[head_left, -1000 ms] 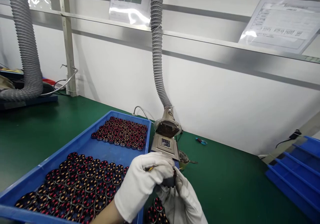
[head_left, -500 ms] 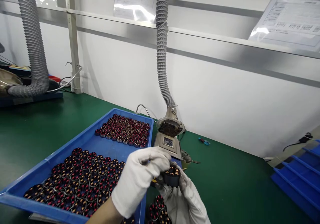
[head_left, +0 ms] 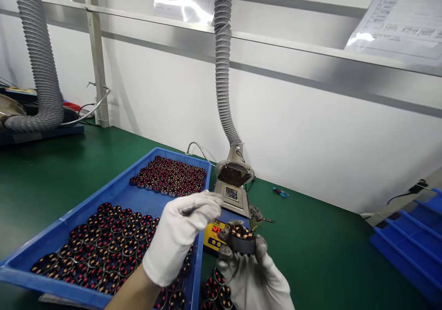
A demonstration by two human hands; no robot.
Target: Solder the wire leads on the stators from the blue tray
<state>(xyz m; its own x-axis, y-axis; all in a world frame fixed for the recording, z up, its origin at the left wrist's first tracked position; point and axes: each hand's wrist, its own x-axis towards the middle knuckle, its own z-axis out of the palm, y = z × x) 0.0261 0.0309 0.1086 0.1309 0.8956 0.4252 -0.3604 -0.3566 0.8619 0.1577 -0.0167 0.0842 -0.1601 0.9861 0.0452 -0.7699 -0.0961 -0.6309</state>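
My right hand [head_left: 253, 273], in a white glove with darkened fingertips, grips a motor stator [head_left: 243, 242] by its sides. The stator is a short black ring with copper windings facing up. My left hand [head_left: 183, 229], also gloved, hovers to the left above the tray edge, apart from the stator. Its fingers are loosely bent and I see nothing held in them. Below my hands, several more stators [head_left: 225, 296] sit on the bench, partly hidden by the right hand. Rows of stators with red and copper windings [head_left: 117, 244] fill much of the blue tray [head_left: 152, 204].
Behind my hands stands a solder pot [head_left: 232, 194] with a yellow control panel [head_left: 214, 236] and lit red digits. An extraction hose [head_left: 223, 61] hangs over it. Blue-handled pliers [head_left: 280, 192] lie on the green bench [head_left: 311, 245]. Blue racks [head_left: 410, 241] stand at right.
My left hand has drawn back from the stator, up and to the left. The right hand with the stator has shifted slightly right, and the yellow panel now shows.
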